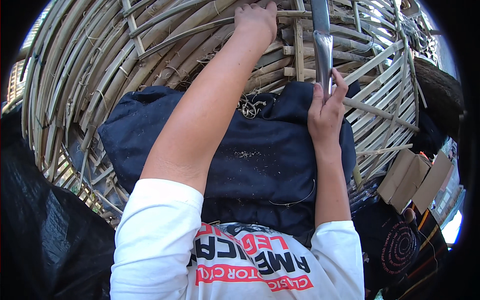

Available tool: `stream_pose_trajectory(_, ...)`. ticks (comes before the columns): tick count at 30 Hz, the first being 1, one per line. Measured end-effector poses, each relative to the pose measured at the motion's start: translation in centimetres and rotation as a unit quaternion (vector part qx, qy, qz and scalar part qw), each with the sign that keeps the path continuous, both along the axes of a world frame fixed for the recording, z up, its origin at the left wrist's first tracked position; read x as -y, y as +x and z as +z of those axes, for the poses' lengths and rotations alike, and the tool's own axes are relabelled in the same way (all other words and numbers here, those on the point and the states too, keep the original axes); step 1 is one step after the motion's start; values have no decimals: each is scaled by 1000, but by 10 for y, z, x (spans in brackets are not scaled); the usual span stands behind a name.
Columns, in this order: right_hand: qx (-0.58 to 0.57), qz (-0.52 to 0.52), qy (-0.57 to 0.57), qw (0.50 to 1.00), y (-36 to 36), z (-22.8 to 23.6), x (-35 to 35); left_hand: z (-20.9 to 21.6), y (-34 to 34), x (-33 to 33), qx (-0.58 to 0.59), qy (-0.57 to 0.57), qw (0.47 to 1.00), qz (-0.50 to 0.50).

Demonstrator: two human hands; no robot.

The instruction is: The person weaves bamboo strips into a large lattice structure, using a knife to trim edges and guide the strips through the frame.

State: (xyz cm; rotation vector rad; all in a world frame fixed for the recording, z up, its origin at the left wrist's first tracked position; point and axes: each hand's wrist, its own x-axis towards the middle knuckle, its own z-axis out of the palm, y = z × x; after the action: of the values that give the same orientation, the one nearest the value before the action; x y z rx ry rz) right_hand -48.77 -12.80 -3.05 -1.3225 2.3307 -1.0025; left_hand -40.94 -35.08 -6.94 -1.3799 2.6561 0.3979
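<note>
My left hand (256, 22) reaches far forward at the top edge of the view, its fingers curled down around a thin bamboo strip (195, 32). The strip passes under the hand and shows again on its right; the fingertips are hidden. On the right, my right hand (327, 115) grips the near, tubular end of a long metal tool with a flat, blade-like far part (321, 22). Thumb and fingers press on either side of it. The tool points away from me and runs out of view. Dark cloth (250, 175) covers my lap, dusted with pale shavings.
Curved, woven bamboo strips (95, 65) spread ahead and to both sides. Curly shavings (250, 106) lie at the cloth's far edge. At the right are an opened cardboard box (397, 180) and a thick log (435, 85). Black sheeting (50, 225) hangs at the lower left.
</note>
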Motion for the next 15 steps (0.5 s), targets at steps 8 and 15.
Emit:
stream_pose_trajectory(8,27,-36,-61,997,-9,8,-5,-9,-1,-1,-16,-21,1000,6)
stream_pose_trajectory(15,12,-40,-95,995,-11,0,-7,0,0,-1,3,1,1000,5)
